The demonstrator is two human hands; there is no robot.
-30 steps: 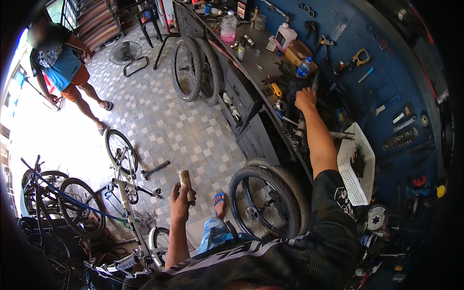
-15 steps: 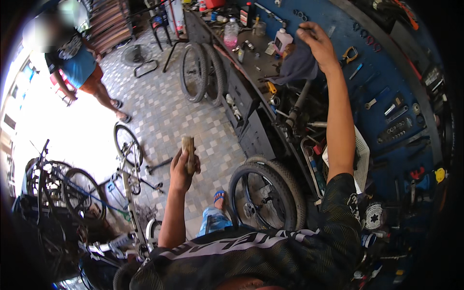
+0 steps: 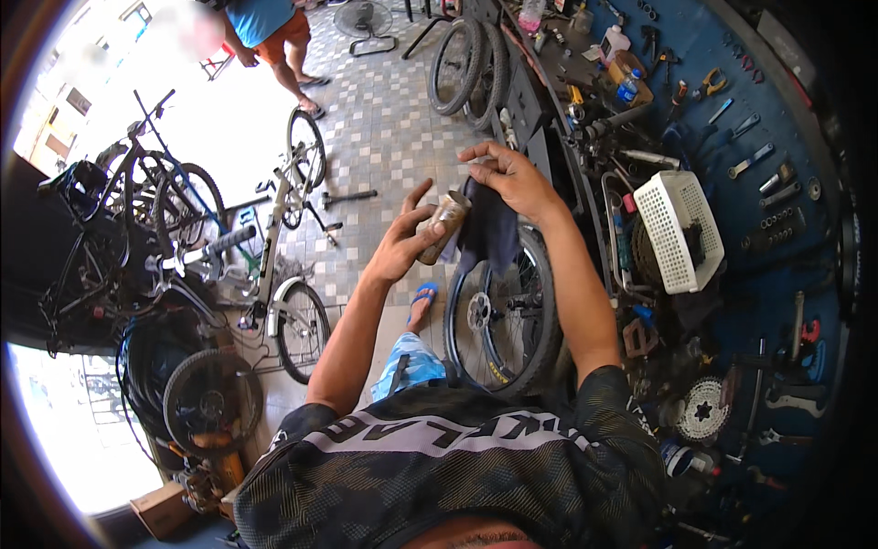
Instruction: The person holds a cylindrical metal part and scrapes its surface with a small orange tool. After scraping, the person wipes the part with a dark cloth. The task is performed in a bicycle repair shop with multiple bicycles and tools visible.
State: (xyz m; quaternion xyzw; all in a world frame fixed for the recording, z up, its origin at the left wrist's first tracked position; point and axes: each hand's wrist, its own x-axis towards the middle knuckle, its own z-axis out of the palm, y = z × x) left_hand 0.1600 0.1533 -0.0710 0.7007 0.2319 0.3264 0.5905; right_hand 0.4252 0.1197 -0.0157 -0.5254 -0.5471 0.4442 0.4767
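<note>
My left hand (image 3: 404, 242) is closed around a short, dirty brownish metal tube (image 3: 447, 225), its round end pointing up and to the right. The index finger sticks out from the grip. Close by on the right, my right hand (image 3: 514, 183) pinches a dark cloth (image 3: 489, 229) at its upper edge. The cloth hangs down beside the tube; I cannot tell whether the two touch. Both hands are in front of my body, above the floor and near a bicycle wheel (image 3: 503, 320).
A cluttered workbench (image 3: 585, 69) runs along the right, with a white perforated basket (image 3: 679, 231) and a blue tool board (image 3: 786, 119). A bicycle (image 3: 274, 229) stands to the left, with more bikes (image 3: 137, 192) beyond. A person (image 3: 274, 46) stands at the far left.
My right hand has come from over the workbench to beside my left hand, bringing the dark cloth. The tube has tilted and moved right. The view has shifted.
</note>
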